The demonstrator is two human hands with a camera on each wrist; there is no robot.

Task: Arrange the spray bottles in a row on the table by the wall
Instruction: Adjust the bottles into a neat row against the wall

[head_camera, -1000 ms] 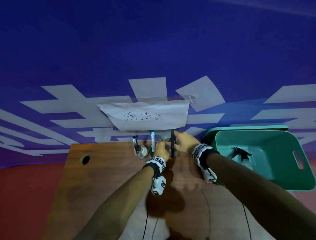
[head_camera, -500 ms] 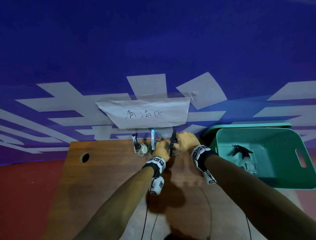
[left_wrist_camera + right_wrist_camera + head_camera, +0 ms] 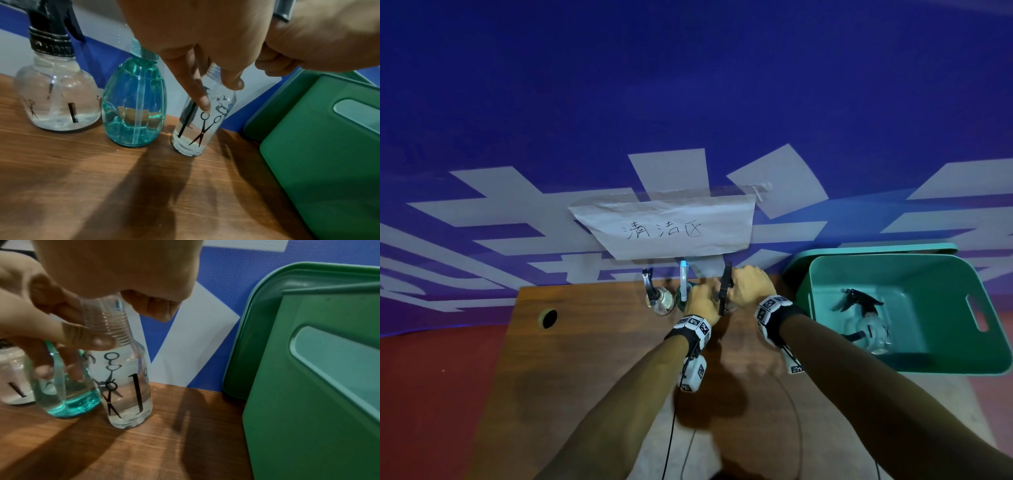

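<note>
Three spray bottles stand in a row by the wall on the wooden table [image 3: 585, 359]: a round clear bottle [image 3: 57, 100] with a black sprayer, a teal bottle [image 3: 133, 105], and a slim clear bottle [image 3: 203, 129] printed with scissors. Both hands are on the slim bottle [image 3: 127, 394]. My left hand [image 3: 703, 298] pinches its neck and shoulder, with the thumb [image 3: 92, 340] on the ribbed collar and a finger [image 3: 202, 100] down its side. My right hand [image 3: 751, 287] curls over its black sprayer head [image 3: 726, 284]. The bottle's base rests on the table.
A green bin [image 3: 945, 342] stands just right of the slim bottle, with its lid [image 3: 246, 337] leaning on the wall behind it. Another clear spray bottle [image 3: 869, 322] lies inside the bin. A paper sign [image 3: 664, 229] hangs on the wall above the row. A cable hole [image 3: 548, 318] is at the table's left.
Both hands stay on the slim bottle. Its black sprayer head has tipped slightly from upright. The other bottles have not moved.
</note>
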